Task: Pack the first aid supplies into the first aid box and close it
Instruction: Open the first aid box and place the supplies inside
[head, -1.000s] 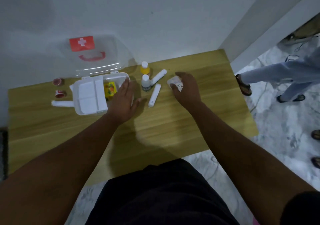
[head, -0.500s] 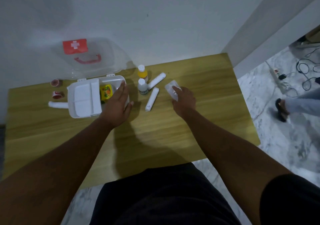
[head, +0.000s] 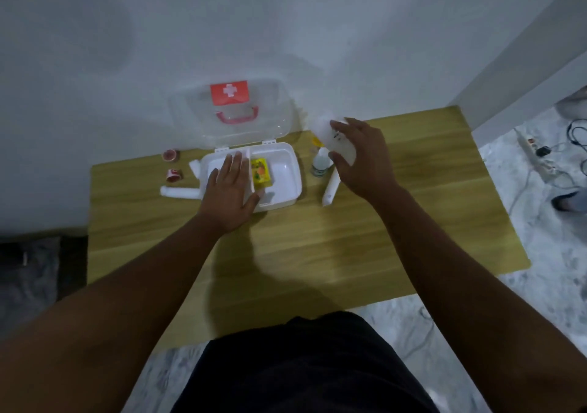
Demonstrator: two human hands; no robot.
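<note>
A white first aid box stands open on the wooden table, its clear lid with a red cross label leaning against the wall. A yellow packet lies inside the box. My left hand lies flat on the white tray in the box's left half. My right hand holds a white packet lifted above the table to the right of the box. Below it stand a small white bottle and a yellow-capped bottle, and a white tube lies there.
Left of the box sit two red tape rolls and a white tube. A power strip with cables lies on the marbled floor at right. A person's foot shows at the right edge.
My right hand has lifted the white packet off the table and brought it up and toward the box. My left hand slid from the box's right side onto the left tray.
</note>
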